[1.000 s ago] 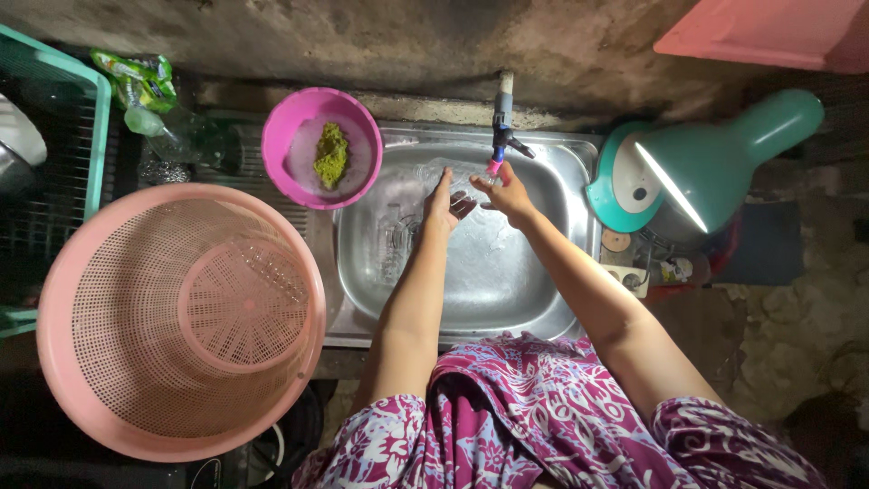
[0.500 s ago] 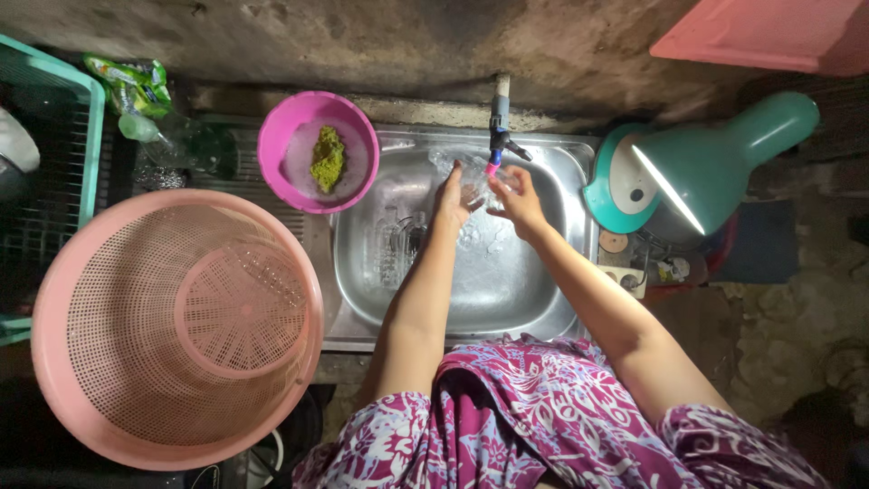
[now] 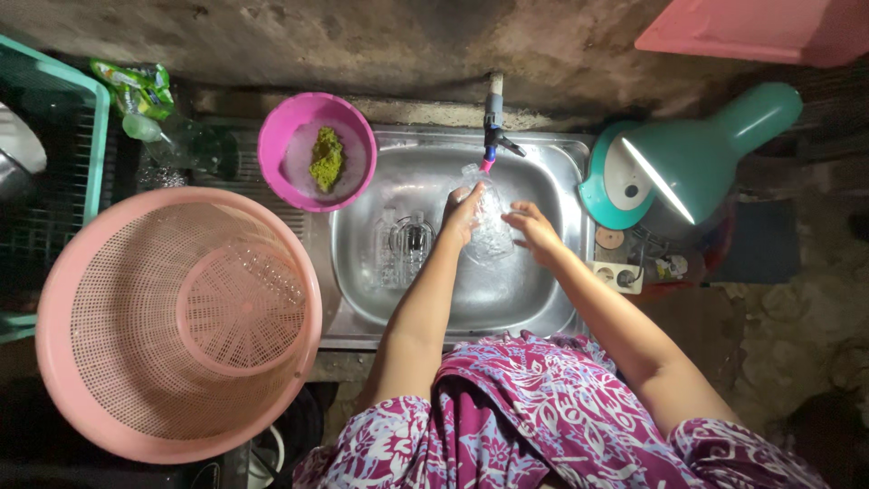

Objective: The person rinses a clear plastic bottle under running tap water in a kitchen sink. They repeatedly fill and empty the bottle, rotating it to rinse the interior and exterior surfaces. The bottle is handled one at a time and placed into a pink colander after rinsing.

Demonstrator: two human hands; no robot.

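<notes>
- Left hand (image 3: 462, 215) and right hand (image 3: 532, 226): both grasp a clear glass (image 3: 489, 213), one on each side, over the sink (image 3: 552, 299); a second ago the hands were higher, close up under the tap (image 3: 493, 136), and they have since come down and a little apart
- Glass: held between the two hands just below the tap's spout, above the basin floor and not resting on it; water seems to run onto it, though the stream is hard to make out
- Judgement: the shift from tap to mid-basin suggests the rinse has moved from wetting the hands to turning the glass under the flow
- Other glasses (image 3: 403, 249): two or three clear ones lie in the basin to the left of the hands, apart from them, unchanged
- Bowl (image 3: 272, 149): pink, at the sink's left rim, holding a green scrub pad (image 3: 326, 156) in soapy water; it sits where it did
- Basket (image 3: 72, 299): large pink strainer on the counter to the left, well apart from the hands
- Lamp (image 3: 715, 154): teal, to the right of the sink, lit and pointing down-left
</notes>
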